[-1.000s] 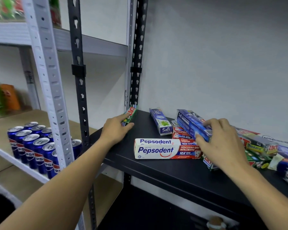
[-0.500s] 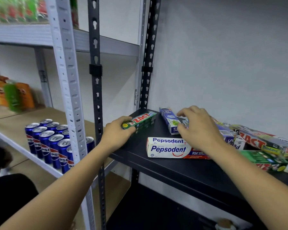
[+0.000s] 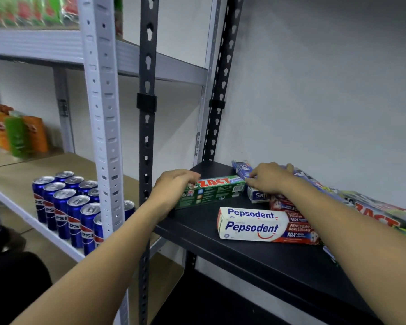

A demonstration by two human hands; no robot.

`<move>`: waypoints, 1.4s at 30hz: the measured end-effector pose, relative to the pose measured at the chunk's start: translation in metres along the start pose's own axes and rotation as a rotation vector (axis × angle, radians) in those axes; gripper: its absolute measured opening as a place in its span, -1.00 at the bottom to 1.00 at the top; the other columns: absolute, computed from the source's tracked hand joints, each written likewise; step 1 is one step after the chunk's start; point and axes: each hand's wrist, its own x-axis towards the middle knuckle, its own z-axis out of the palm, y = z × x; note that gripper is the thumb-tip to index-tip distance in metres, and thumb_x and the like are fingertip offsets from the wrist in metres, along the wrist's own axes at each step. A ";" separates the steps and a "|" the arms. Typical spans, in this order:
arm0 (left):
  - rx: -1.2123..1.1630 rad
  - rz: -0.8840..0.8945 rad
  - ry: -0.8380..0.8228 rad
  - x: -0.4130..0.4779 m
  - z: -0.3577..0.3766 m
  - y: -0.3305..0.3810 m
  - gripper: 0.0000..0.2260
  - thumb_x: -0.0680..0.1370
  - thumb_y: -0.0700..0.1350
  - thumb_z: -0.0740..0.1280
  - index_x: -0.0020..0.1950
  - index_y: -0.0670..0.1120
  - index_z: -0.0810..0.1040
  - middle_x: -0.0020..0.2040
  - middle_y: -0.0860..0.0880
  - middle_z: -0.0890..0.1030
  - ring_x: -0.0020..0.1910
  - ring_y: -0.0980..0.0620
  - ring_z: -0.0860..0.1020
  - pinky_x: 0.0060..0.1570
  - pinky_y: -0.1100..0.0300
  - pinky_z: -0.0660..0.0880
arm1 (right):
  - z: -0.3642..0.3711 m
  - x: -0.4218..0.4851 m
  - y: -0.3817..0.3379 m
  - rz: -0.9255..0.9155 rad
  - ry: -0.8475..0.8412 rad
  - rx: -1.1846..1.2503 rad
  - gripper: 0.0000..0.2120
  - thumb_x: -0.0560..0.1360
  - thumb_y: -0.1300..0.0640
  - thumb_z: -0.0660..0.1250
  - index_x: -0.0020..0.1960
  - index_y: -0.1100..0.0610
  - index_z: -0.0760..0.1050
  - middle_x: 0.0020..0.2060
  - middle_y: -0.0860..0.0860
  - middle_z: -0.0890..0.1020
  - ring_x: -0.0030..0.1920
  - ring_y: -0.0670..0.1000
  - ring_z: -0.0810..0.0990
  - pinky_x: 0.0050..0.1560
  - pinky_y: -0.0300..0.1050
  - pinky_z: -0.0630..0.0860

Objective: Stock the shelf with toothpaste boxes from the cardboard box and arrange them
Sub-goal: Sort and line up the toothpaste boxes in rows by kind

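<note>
Left grip (image 3: 174,188) clasps green ZACT box (image 3: 217,191); right grip (image 3: 270,178) holds blue Safi box (image 3: 258,196) behind Pepsodent box (image 3: 256,225).

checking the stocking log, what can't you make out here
Head view:
- Cardboard box: out of frame.
- Right hand covers part of the Safi box; its grip is hidden.
- Zact pile: cut off by the right edge, partly behind the right forearm.
- Top-shelf packets: blurred, labels unreadable.
- Left hand hides the left end of the green Zact box.
</note>
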 end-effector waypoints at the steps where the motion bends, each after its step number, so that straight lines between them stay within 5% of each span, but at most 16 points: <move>1: -0.002 -0.005 0.014 0.002 0.001 -0.002 -0.85 0.51 -0.05 0.36 -0.04 0.08 0.72 -0.08 0.11 0.72 -0.02 0.07 0.66 -0.06 0.18 0.50 | 0.000 0.006 -0.001 0.003 -0.002 0.002 -0.62 0.55 -0.26 0.15 0.12 -0.07 0.59 0.08 -0.02 0.60 0.16 0.10 0.48 0.29 0.25 0.15; 13: -0.004 0.035 0.053 0.010 0.004 -0.015 -0.91 0.50 -0.07 0.43 -0.12 0.07 0.74 -0.15 0.08 0.73 -0.15 0.09 0.70 0.02 0.01 0.64 | -0.007 0.049 -0.007 -0.248 -0.116 0.174 -0.55 0.53 0.12 0.34 0.41 -0.06 0.44 0.38 0.00 0.48 0.34 0.05 0.45 0.31 -0.09 0.37; 17: -0.005 0.041 0.064 0.012 0.005 -0.016 -0.91 0.50 -0.07 0.43 -0.13 0.07 0.74 -0.14 0.09 0.73 -0.13 0.10 0.70 0.04 0.00 0.64 | 0.004 0.059 -0.009 -0.166 -0.002 0.124 -0.55 0.54 0.08 0.31 0.41 -0.18 0.41 0.36 -0.04 0.49 0.31 0.09 0.43 0.31 0.05 0.38; 22: 0.009 0.058 0.085 0.012 0.005 -0.017 -0.92 0.48 -0.04 0.44 -0.13 0.09 0.75 -0.14 0.12 0.73 -0.11 0.10 0.69 0.07 0.01 0.62 | 0.019 0.063 -0.005 -0.172 0.030 0.205 -0.55 0.57 0.06 0.28 0.45 -0.07 0.38 0.38 0.11 0.47 0.32 0.14 0.44 0.29 -0.10 0.37; 42: 0.017 0.049 0.103 0.009 0.007 -0.013 -0.89 0.50 -0.08 0.42 -0.12 0.08 0.75 -0.15 0.10 0.73 -0.12 0.11 0.69 0.00 0.08 0.63 | 0.040 0.066 0.009 0.024 0.199 0.341 -0.60 0.56 0.04 0.34 0.38 0.05 0.47 0.31 0.16 0.51 0.29 0.18 0.46 0.24 -0.04 0.42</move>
